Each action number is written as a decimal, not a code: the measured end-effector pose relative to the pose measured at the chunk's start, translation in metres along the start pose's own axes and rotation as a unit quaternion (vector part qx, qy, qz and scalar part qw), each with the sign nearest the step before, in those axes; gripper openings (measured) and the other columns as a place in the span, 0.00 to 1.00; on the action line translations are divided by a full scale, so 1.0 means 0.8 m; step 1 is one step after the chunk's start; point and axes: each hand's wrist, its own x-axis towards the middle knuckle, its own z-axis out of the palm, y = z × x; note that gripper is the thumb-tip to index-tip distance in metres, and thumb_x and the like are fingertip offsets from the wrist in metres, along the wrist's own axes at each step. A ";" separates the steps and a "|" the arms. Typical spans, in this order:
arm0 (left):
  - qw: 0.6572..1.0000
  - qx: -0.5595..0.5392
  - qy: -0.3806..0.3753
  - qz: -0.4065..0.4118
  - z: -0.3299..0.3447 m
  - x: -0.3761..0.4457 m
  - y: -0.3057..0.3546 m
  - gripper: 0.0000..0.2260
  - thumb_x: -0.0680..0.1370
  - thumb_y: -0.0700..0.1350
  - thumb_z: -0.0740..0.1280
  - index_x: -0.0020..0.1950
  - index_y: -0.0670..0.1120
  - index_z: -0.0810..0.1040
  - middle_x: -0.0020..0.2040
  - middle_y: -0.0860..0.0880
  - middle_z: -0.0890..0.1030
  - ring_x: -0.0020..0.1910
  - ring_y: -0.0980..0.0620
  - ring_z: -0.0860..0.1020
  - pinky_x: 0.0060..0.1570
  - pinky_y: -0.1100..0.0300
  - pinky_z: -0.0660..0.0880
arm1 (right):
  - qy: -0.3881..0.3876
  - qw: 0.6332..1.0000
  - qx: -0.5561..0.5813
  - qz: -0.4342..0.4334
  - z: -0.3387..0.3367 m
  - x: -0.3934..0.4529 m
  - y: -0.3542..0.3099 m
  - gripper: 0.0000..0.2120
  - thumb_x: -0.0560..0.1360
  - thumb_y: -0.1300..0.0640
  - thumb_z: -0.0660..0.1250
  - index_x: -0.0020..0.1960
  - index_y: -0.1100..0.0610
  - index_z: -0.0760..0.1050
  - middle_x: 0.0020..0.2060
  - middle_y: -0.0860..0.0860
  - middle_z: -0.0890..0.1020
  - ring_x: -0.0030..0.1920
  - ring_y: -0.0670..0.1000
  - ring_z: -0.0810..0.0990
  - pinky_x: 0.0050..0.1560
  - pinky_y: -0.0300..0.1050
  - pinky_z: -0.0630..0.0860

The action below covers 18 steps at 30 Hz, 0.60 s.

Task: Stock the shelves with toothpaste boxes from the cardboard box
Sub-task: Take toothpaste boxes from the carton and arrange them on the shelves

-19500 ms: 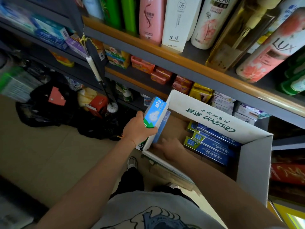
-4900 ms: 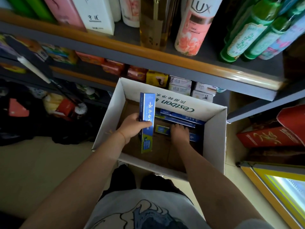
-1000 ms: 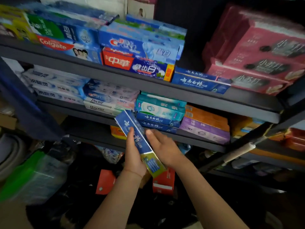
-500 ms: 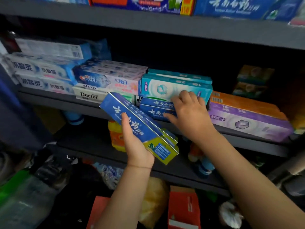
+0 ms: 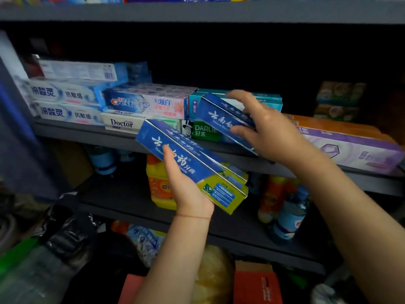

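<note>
Head view: left hand (image 5: 188,189) grips a stack of blue toothpaste boxes (image 5: 190,163) below the shelf (image 5: 87,136). Right hand (image 5: 269,130) holds another blue box (image 5: 221,117), tilted, at the shelf's stacked boxes.

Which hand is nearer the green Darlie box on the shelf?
Right. The right hand, gripping a blue toothpaste box, is just right of the green Darlie box. The left hand holds more blue boxes lower down, in front of the shelf edge.
</note>
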 end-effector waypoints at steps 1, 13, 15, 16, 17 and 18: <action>1.000 0.005 0.004 0.006 0.004 -0.003 -0.001 0.13 0.83 0.57 0.57 0.56 0.54 0.78 0.43 0.53 0.87 0.40 0.54 0.85 0.34 0.60 0.81 | -0.029 1.000 0.005 -0.008 -0.004 -0.001 0.001 0.23 0.80 0.51 0.64 0.73 0.42 0.61 0.59 0.55 0.75 0.57 0.58 0.76 0.53 0.52 0.74; 0.996 -0.013 -0.079 -0.041 0.039 0.001 -0.020 0.26 0.81 0.65 0.54 0.70 0.50 0.73 0.60 0.44 0.83 0.57 0.44 0.82 0.58 0.45 0.78 | -0.180 0.977 0.053 0.102 -0.036 -0.010 -0.014 0.29 0.68 0.23 0.52 0.45 0.43 0.79 0.51 0.48 0.69 0.51 0.46 0.72 0.50 0.43 0.69; 0.993 -0.028 -0.101 -0.047 0.040 0.007 -0.021 0.27 0.81 0.66 0.53 0.70 0.49 0.73 0.60 0.43 0.83 0.57 0.43 0.82 0.59 0.44 0.78 | -0.183 0.978 0.023 0.093 -0.040 -0.009 -0.021 0.35 0.58 0.19 0.52 0.46 0.43 0.79 0.49 0.48 0.68 0.50 0.46 0.72 0.47 0.42 0.69; 0.992 -0.034 -0.110 -0.046 0.039 0.010 -0.021 0.28 0.81 0.66 0.53 0.71 0.49 0.73 0.60 0.43 0.82 0.58 0.42 0.82 0.60 0.43 0.77 | -0.191 0.977 0.010 0.092 -0.042 -0.010 -0.025 0.36 0.56 0.19 0.54 0.48 0.43 0.79 0.50 0.48 0.67 0.51 0.45 0.71 0.48 0.43 0.69; 0.991 -0.042 -0.116 -0.045 0.038 0.010 -0.022 0.28 0.81 0.66 0.53 0.71 0.49 0.73 0.61 0.43 0.82 0.58 0.42 0.82 0.60 0.42 0.77 | -0.204 0.975 -0.002 0.091 -0.044 -0.010 -0.027 0.36 0.55 0.20 0.56 0.50 0.43 0.79 0.50 0.47 0.67 0.50 0.45 0.70 0.49 0.42 0.69; 0.992 -0.048 -0.112 -0.039 0.037 0.010 -0.023 0.28 0.81 0.66 0.53 0.71 0.50 0.73 0.61 0.43 0.82 0.58 0.42 0.82 0.61 0.41 0.77 | -0.217 0.972 -0.006 0.091 -0.045 -0.012 -0.031 0.35 0.56 0.22 0.58 0.52 0.43 0.78 0.50 0.47 0.67 0.49 0.44 0.70 0.48 0.41 0.69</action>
